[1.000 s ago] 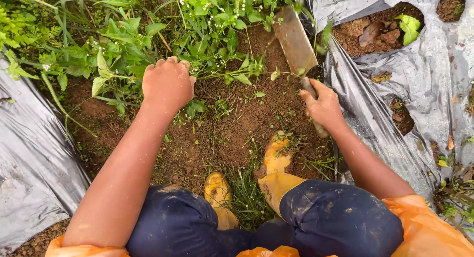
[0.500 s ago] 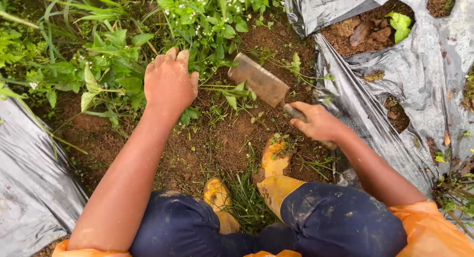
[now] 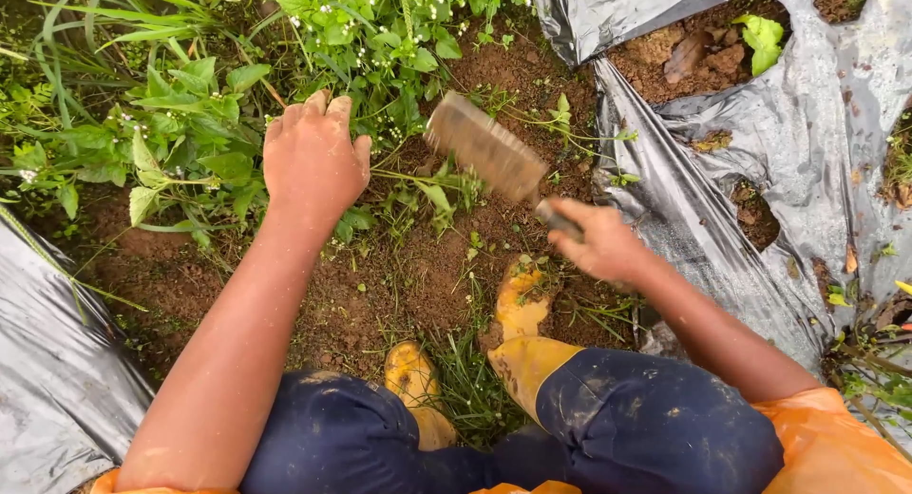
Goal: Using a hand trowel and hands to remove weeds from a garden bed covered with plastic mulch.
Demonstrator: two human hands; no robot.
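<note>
The weeds, a broad green leafy patch with tiny white flowers (image 3: 218, 114), fill the upper left of the ground, rooted in bare reddish-brown soil (image 3: 380, 294) that runs down toward the crouching person. Crumpled grey plastic mulch sheeting (image 3: 760, 171) covers the right side, with round holes showing soil and one small seedling. Dark blue muddy trousers (image 3: 655, 427) cover the bent knees, and two yellow rubber boots (image 3: 522, 342) caked in mud stand between them on the soil. The left hand (image 3: 313, 161) rests palm down on the weeds, its grip closing on the stems, fingers curled into the leaves. The flat rusty rectangular metal blade (image 3: 486, 150) hangs tilted just above the soil beside the weeds. The right hand (image 3: 598, 242) has its grip pressed tight around the blade's handle.
</note>
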